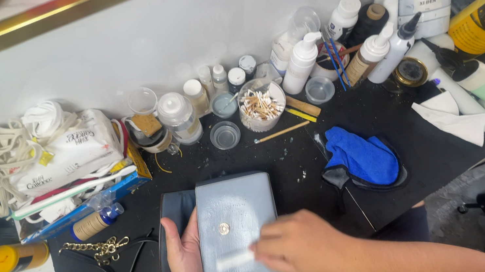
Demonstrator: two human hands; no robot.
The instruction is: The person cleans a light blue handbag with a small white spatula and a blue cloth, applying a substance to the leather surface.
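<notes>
A small blue-grey leather bag (pixel 234 214) with a round metal snap lies flat on the black work mat (pixel 298 152). My left hand (pixel 185 253) grips the bag's left edge, thumb on top. My right hand (pixel 300 246) sits over the bag's lower right part and pinches a small white pad or cloth (pixel 233 261) against the leather. The bag's lower right corner is hidden under that hand.
A blue cloth (pixel 361 159) lies to the right of the bag. A cup of cotton swabs (pixel 261 106), small jars and several bottles line the back. A gold chain with a black strap (pixel 103 250) lies at the left, next to a box piled with white laces (pixel 61 161).
</notes>
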